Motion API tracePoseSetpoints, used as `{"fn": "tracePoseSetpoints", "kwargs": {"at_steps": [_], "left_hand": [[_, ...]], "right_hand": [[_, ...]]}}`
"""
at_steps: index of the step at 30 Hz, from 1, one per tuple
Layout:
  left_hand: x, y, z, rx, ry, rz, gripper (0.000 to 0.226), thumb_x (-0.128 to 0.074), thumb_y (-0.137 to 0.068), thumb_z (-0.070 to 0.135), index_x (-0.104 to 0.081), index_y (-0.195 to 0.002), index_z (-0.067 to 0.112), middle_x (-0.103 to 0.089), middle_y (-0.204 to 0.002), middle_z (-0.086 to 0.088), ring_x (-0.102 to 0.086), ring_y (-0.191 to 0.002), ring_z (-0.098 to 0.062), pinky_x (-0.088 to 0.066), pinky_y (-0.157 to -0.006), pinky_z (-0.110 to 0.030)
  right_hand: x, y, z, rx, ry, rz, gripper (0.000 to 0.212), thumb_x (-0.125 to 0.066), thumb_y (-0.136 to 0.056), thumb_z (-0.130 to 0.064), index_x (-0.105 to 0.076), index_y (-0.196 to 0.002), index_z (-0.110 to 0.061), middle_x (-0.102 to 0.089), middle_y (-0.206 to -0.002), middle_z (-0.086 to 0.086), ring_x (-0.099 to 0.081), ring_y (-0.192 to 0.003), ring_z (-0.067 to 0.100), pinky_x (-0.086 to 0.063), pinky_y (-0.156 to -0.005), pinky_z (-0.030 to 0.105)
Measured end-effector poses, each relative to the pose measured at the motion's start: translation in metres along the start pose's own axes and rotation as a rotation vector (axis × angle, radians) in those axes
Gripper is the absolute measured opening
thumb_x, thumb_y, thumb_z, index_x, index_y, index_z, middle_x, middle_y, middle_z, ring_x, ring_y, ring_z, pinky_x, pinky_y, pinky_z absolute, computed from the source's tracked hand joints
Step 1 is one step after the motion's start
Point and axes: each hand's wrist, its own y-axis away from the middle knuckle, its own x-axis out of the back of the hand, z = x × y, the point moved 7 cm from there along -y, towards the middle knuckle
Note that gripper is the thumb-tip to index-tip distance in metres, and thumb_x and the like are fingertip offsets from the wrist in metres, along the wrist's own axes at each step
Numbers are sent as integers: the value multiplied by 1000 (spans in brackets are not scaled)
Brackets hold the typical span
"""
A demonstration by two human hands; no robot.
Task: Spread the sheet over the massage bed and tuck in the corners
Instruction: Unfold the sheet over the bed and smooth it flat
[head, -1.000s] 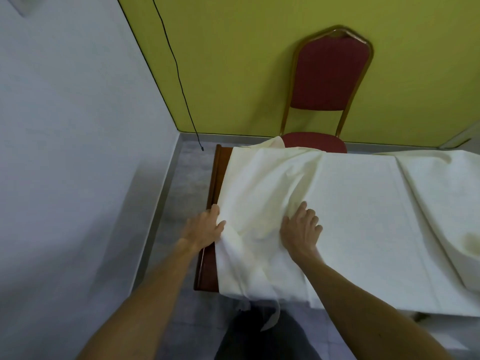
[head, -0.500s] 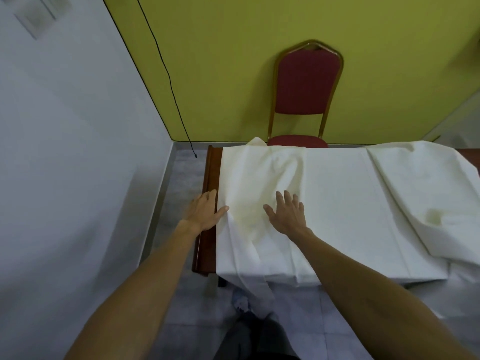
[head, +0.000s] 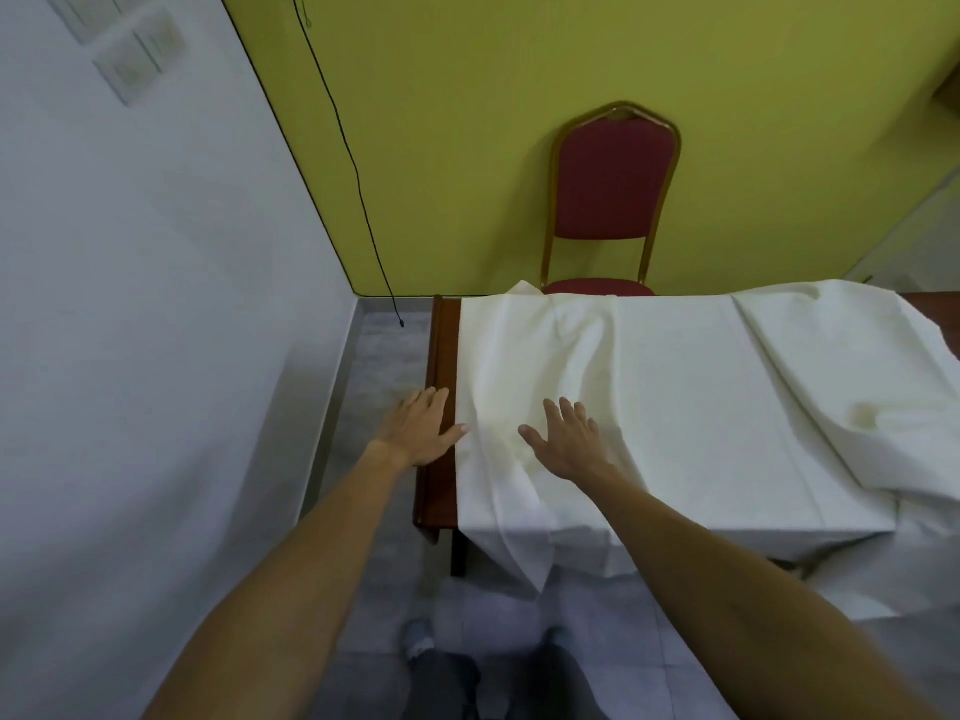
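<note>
Smoothing the sheet [head: 649, 397] over the left end of the massage bed [head: 441, 350]: the step in hand, judging by the layout. Spread across most of the bed top, draped over the near side, with a loose fold hanging below the near left corner and a heaped ridge toward the right end. Stops short of the left end, leaving a strip of bare wood uncovered there.

Left hand [head: 421, 428]: flat, fingers straight, palm down on the uncovered wood, thumb touching the sheet's left hem. Right hand [head: 569, 439]: fingers spread, palm down on the cloth among slanting wrinkles. No pinch or grip by either of the hands.

To do the step well:

1. Keep the right palm flat, anchoring the cloth without locking the wrinkles in.
2. Pinch the left hem and draw it evenly over the bare strip before any tuck; probably too little overhang at present.
3. Sweep outward from the middle toward the hem and the near side, following the wrinkles rather than crossing them.
4. Watch the far side beside the chair [head: 608, 200], with a peak of cloth standing up there; avoid dragging that edge off the bed.
5. Take slack from the heaped ridge on the right if short of reach.
6. Gather the hanging fold at the near left corner last, then fold it under.
</note>
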Motion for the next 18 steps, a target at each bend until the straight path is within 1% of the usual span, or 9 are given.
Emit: {"fn": "tracePoseSetpoints", "kwargs": {"at_steps": [4,9,11,14,16,18], "left_hand": [[-9,-5,-10,-56,-8,-58,80,-34,-96,62,-15,-154,10,-19,-160,-14,-21,-146,-29,-21,-119,-45],[-12,-17,-20,-196,-45,-103,79,-34,-96,62,-12,-155,13,-17,-161,-14,-19,-147,-29,-21,-119,-48],[-13,-23,-26,-249,-97,-108,77,-35,-97,60,-14,-154,14,-19,-160,-15,-21,-146,-30,-22,-118,-48],[-16,-28,-27,-365,-129,-110,73,-40,-98,54,-20,-153,11,-25,-158,-13,-25,-144,-29,-24,-117,-44],[-19,-29,-21,-468,-124,-69,68,-46,-98,49,-29,-150,9,-34,-153,-12,-33,-139,-26,-29,-113,-40],[-23,-32,-13,-572,-128,-37,62,-52,-96,46,-37,-145,11,-42,-148,-10,-40,-134,-25,-33,-111,-39]], "right_hand": [[-19,12,-2,-39,-51,16,75,-35,-99,-62,-26,-153,-11,-26,-160,15,-20,-148,38,-26,-116,53],[-38,25,-11,-151,-94,24,74,-37,-99,-61,-25,-153,-12,-24,-162,15,-19,-149,37,-24,-118,52],[-44,28,-20,-187,-121,47,73,-39,-99,-61,-27,-152,-12,-27,-160,15,-24,-147,37,-27,-116,51],[-54,37,-32,-247,-194,80,70,-42,-99,-59,-32,-150,-12,-36,-154,13,-35,-140,35,-32,-112,49],[-66,44,-35,-293,-224,92,66,-43,-99,-58,-37,-146,-12,-42,-149,14,-40,-136,35,-35,-110,48],[-78,50,-35,-345,-263,102,63,-45,-98,-57,-42,-142,-12,-46,-144,15,-44,-130,35,-37,-106,49]]}}
